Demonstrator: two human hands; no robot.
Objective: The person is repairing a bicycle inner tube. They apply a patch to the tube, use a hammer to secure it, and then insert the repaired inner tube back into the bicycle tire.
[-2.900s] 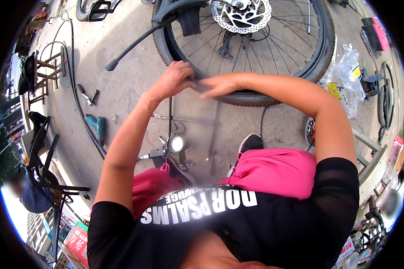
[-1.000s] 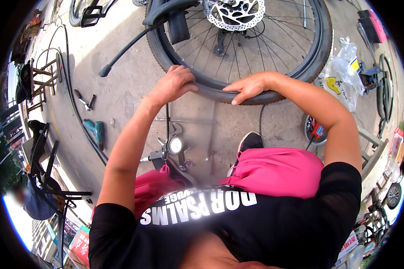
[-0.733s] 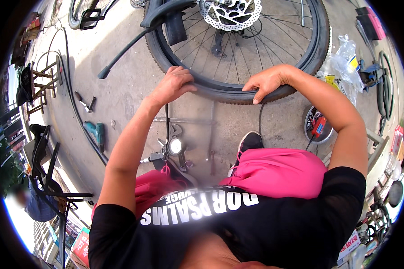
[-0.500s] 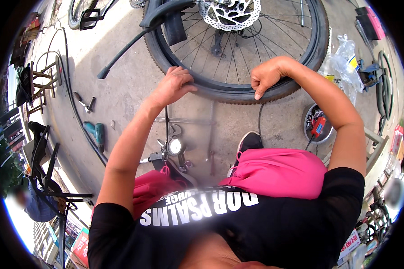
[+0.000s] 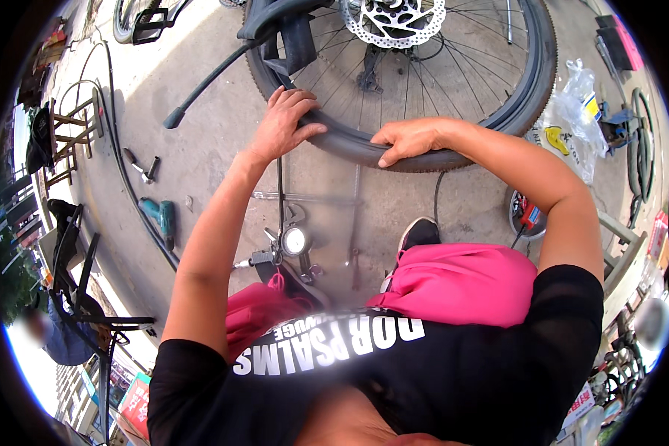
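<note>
In front of me lies a bicycle wheel with a black tyre (image 5: 431, 159), thin spokes and a silver disc brake rotor (image 5: 394, 30) at its hub. My left hand (image 5: 288, 119) grips the near left part of the tyre, fingers over the top and thumb toward the right. A short way to the right, my right hand (image 5: 409, 140) pinches the same tyre between thumb and fingers. Left of the wheel, a black part (image 5: 293, 44) with a long thin rod (image 5: 208, 85) overlaps the rim. What lies under the fingers is hidden.
A pressure gauge (image 5: 294, 241) and an adjustable wrench (image 5: 293, 215) are near my feet. To the left lie a teal power tool (image 5: 161, 219), small tools (image 5: 146, 172) and a black hose (image 5: 123, 178). Plastic bags (image 5: 580, 119) and a round bowl (image 5: 526, 215) are on the right.
My right hand has slid left along the tyre, closer to my left hand, and its fingers now point left. The wheel appears slightly farther right. My left hand keeps nearly the same place.
</note>
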